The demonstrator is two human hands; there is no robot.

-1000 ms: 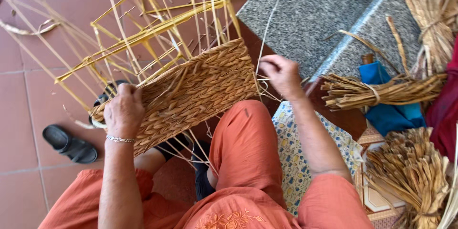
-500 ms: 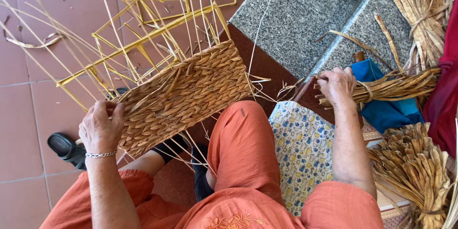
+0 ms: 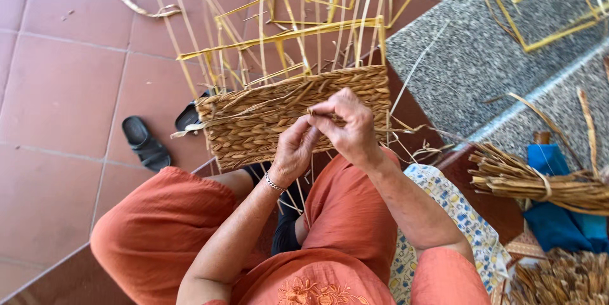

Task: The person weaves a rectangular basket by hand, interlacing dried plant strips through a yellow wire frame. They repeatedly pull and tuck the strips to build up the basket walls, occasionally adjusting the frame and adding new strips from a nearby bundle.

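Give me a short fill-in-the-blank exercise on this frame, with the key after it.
1. Both hands, left hand and right hand, meet at the woven ____ panel.
2. The yellow frame rises ____ the woven part.
3. A black ____ lies on the tiled floor.
Missing words: straw; above; sandal

Loose orange trousers, an orange top with embroidery at the front, bare forearms, and a thin silver bracelet (image 3: 274, 182) on the left wrist
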